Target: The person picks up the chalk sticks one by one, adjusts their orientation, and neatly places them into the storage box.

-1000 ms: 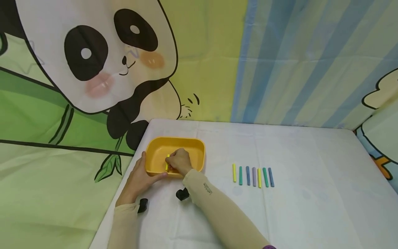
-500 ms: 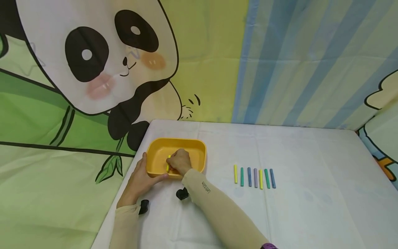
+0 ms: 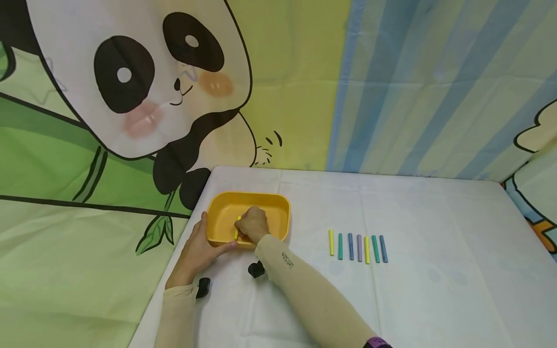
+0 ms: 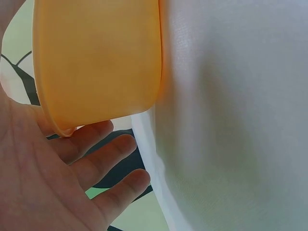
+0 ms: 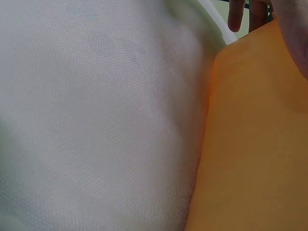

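A yellow-orange plastic tray [image 3: 278,200] stands near the table's left edge in the head view. My left hand [image 3: 197,253] holds its near left corner, thumb along the near wall and fingers along the left side. Those fingers [image 4: 103,161] are spread around the tray's corner in the left wrist view. Inside the tray, my right hand [image 3: 253,223] pinches a yellow chalk stick [image 3: 237,234] low over the bottom. In the right wrist view the tray's outer wall [image 5: 255,139] fills the right side, and the chalk is hidden.
On the white tablecloth [image 3: 435,241], right of the tray, several chalk sticks lie in a row: a yellow one [image 3: 331,242] at the left end, then green, blue, purple, yellow and green, with a blue one [image 3: 383,249] at the right end. A panda-print curtain hangs behind.
Both hands keep their places at the tray, the right still with the yellow chalk. The whole head view has shifted slightly; the chalk row lies unchanged.
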Demonstrator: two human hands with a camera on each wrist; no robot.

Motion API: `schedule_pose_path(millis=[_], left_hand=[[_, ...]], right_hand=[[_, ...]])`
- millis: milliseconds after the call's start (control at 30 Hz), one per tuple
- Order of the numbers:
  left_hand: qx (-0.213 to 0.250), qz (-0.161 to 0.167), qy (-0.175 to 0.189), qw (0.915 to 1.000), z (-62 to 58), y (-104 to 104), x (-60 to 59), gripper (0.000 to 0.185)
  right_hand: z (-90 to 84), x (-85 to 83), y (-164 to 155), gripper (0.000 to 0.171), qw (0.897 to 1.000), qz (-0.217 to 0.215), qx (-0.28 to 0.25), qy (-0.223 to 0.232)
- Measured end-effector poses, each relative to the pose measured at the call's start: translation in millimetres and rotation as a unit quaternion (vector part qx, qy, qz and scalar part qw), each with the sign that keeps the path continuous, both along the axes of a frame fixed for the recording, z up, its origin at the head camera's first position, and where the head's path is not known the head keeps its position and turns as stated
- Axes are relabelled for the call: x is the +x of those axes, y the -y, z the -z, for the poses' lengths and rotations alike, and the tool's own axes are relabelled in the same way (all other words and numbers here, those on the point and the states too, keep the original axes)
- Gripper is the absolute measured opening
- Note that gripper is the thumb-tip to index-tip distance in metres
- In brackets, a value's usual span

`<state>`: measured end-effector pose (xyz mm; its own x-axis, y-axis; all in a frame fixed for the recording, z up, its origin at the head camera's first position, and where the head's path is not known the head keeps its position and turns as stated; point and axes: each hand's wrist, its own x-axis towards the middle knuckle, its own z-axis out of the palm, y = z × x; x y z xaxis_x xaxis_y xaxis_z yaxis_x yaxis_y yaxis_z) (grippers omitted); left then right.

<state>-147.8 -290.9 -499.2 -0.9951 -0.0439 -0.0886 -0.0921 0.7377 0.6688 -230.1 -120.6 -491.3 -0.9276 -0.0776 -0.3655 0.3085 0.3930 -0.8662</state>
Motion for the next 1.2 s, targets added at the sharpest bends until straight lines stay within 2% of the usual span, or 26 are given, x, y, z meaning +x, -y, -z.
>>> schedule_pose_path(millis=[267, 567, 700, 933, 1200], left_hand=[[-0.001, 0.003, -0.003, 1.0000, 1.2, 0, -0.6, 0.145], [0.004, 0.004, -0.006, 1.0000, 1.8, 0, -0.3, 0.145], [0.003, 0.004, -0.006, 1.0000, 2.3, 0, 0.0, 0.145], [0.000, 0.003, -0.002, 1.0000, 2.1, -1, 0.2, 0.145], [-0.005, 0.002, 0.000, 1.0000, 2.4, -1, -0.2, 0.146]], right_hand=[[-2.0, -0.3, -1, 0.016, 1.000, -0.002, 0.004, 0.007], [-4.9, 1.5, -9, 0.013, 1.000, -0.005, -0.020, 0.002], [-8.6, 3.4, -13, 0.017, 1.000, -0.008, -0.028, -0.006], [-24.1, 4.7, -21, 0.021, 0.997, -0.013, -0.059, -0.044], [-44.2, 9.9, -34, 0.024, 0.994, -0.001, -0.100, -0.039]])
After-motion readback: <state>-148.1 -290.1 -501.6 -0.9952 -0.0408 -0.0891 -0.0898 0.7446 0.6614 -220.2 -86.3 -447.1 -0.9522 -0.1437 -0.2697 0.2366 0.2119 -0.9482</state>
